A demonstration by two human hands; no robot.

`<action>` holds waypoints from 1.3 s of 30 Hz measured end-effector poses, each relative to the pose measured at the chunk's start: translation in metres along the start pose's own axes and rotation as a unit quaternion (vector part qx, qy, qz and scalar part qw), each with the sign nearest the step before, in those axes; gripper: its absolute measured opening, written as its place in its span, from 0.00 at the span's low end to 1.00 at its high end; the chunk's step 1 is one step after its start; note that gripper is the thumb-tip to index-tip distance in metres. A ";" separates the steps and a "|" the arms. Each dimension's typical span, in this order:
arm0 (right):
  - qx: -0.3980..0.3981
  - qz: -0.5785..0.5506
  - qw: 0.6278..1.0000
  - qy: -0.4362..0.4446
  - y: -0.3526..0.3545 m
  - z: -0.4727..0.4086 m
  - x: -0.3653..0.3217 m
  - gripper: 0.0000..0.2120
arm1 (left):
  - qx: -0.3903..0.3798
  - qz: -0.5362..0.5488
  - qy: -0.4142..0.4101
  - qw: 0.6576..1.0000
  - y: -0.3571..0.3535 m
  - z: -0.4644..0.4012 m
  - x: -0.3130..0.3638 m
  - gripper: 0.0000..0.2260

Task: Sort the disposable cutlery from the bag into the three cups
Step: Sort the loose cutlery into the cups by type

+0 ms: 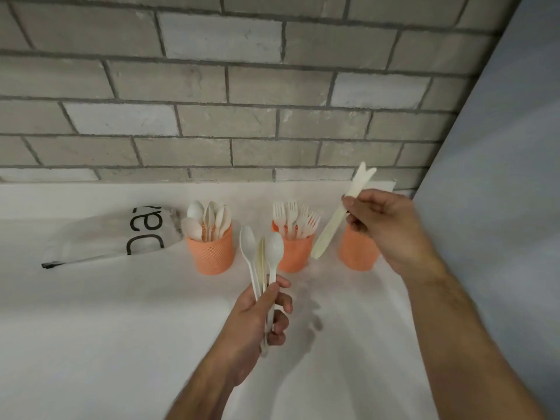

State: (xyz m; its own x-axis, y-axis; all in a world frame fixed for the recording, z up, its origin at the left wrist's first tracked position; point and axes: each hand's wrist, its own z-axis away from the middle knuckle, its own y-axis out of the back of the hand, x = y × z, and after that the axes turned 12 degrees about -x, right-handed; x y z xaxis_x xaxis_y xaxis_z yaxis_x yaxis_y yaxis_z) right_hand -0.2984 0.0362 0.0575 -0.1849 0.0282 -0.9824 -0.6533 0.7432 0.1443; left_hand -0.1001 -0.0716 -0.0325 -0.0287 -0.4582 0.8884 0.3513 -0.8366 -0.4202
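Observation:
Three orange cups stand in a row on the white table. The left cup holds several spoons, the middle cup holds several forks, and the right cup sits partly behind my right hand. My left hand grips a small bunch of white spoons, bowls upward, in front of the middle cup. My right hand holds cream knives slanted just left of and above the right cup. The flattened plastic bag lies at the left.
A grey brick wall rises right behind the table's far edge. A pale wall or panel closes off the right side. The white table surface stretches toward me at the left.

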 end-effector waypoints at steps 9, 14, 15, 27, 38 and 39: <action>0.109 0.297 0.947 -0.051 0.078 -0.068 0.041 0.10 | -0.035 0.067 0.008 0.997 -0.018 -0.002 0.002 0.08; 0.116 0.327 0.937 -0.049 0.058 -0.042 0.035 0.11 | -0.083 0.106 -0.001 0.991 -0.019 -0.001 0.005 0.09; 0.077 0.275 0.957 -0.048 0.045 -0.029 0.030 0.05 | -0.090 0.111 -0.006 0.990 -0.019 -0.002 0.006 0.09; -0.156 0.057 0.985 -0.039 -0.071 0.048 0.027 0.08 | -0.049 -0.013 0.015 0.999 -0.003 0.004 0.007 0.12; -0.228 0.102 0.966 -0.067 -0.099 0.055 0.018 0.09 | 0.018 -0.257 -0.019 0.966 0.007 0.009 0.000 0.11; -0.221 0.111 0.966 -0.071 -0.102 0.056 0.018 0.09 | 0.027 -0.289 -0.030 0.956 0.008 0.009 -0.001 0.11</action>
State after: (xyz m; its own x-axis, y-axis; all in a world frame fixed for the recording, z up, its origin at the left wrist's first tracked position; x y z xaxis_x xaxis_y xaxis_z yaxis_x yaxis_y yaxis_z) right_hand -0.1942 -0.0020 0.0188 -0.2740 0.2686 -0.9235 -0.8651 0.3507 0.3587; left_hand -0.0887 -0.0750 -0.0345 -0.1795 0.0963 0.9790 0.3409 -0.9274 0.1537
